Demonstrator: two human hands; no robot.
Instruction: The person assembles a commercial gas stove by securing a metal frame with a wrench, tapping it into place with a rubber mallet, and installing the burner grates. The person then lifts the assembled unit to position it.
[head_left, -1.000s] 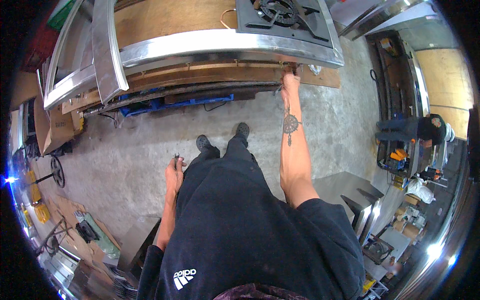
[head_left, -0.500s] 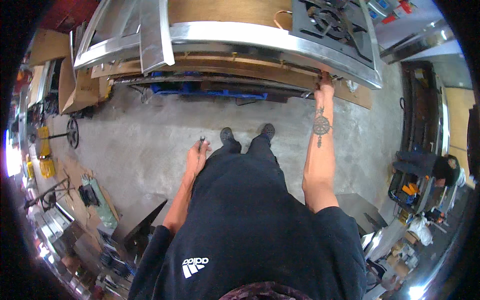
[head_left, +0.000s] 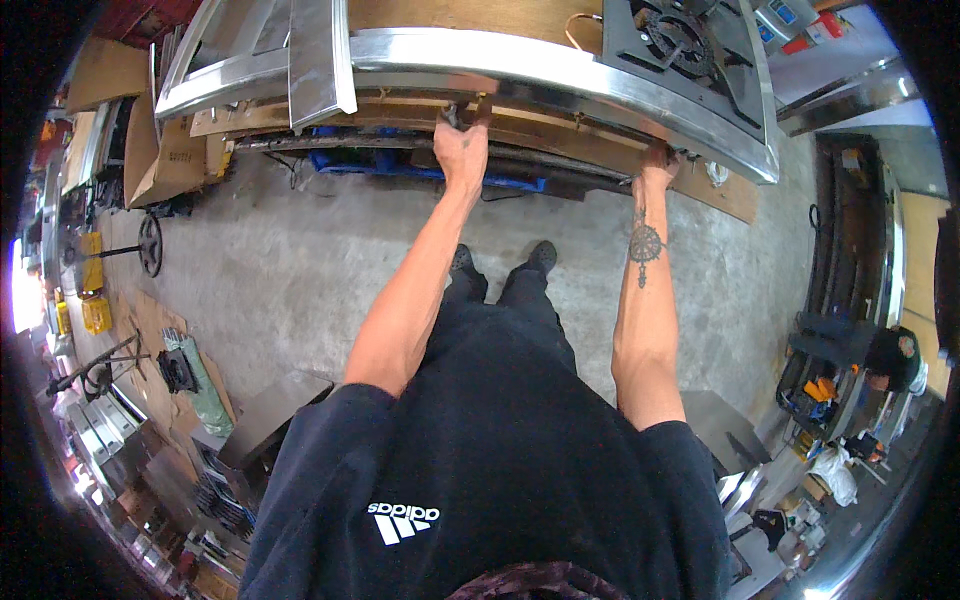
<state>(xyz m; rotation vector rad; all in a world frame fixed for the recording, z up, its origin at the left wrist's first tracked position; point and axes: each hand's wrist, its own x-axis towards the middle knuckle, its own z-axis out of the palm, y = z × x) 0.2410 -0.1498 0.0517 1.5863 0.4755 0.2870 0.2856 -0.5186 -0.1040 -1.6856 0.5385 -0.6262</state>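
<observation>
Head view: left hand [head_left: 460, 150] now up at the steel frame [head_left: 520, 62] — fingers gripping its underside (right hand [head_left: 657, 170] unchanged).

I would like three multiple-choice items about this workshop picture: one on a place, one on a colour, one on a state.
1. Where is the person's left hand?
A. at the front edge of the long shiny steel worktop
B. on the grey concrete floor
C. hanging by the hip

2. What colour is the cast burner grate set in the worktop?
A. white
B. black
C. yellow

3. How is the person's right hand?
A. hanging loose at the side
B. holding a cup
C. raised to the worktop's edge, arm stretched out

Answers:
1 A, the left hand reaches up under the steel rim.
2 B, the grate looks dark black beside the bright steel.
3 C, the right forearm runs straight up to the edge.
</observation>
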